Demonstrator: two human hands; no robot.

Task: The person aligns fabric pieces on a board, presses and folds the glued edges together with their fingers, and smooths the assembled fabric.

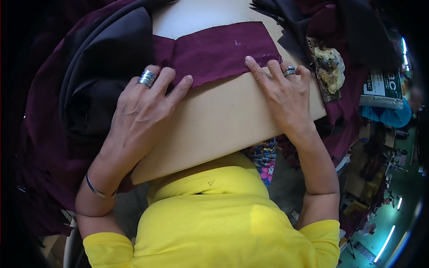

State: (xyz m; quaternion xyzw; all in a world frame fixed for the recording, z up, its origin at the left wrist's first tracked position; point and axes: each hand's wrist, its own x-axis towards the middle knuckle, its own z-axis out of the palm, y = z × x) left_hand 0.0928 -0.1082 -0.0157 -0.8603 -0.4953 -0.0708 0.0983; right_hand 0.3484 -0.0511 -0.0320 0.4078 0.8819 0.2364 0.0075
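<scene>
A piece of maroon cloth [223, 50] lies across the upper part of a tan board [223, 116]. My left hand [145, 100] rests at its left end, with silvery rings on one finger; the forefinger reaches onto the cloth's near edge and the other fingers bend down at the tips. On the right end of the cloth, my right hand [283, 91] presses down with one finger stretched out and the rest bent over the border. Both hands have their fingers apart, and the thumbs are hidden. A small pale mark shows near the cloth's far right corner.
Dark cloth [109, 62] is heaped left of the board, over more maroon cloth [42, 147]. Right of the board lie a yellowish crumpled lump [330, 71] and further dark cloth [366, 33]. A green and white package [382, 88] stands beyond. A white surface [201, 15] shows behind.
</scene>
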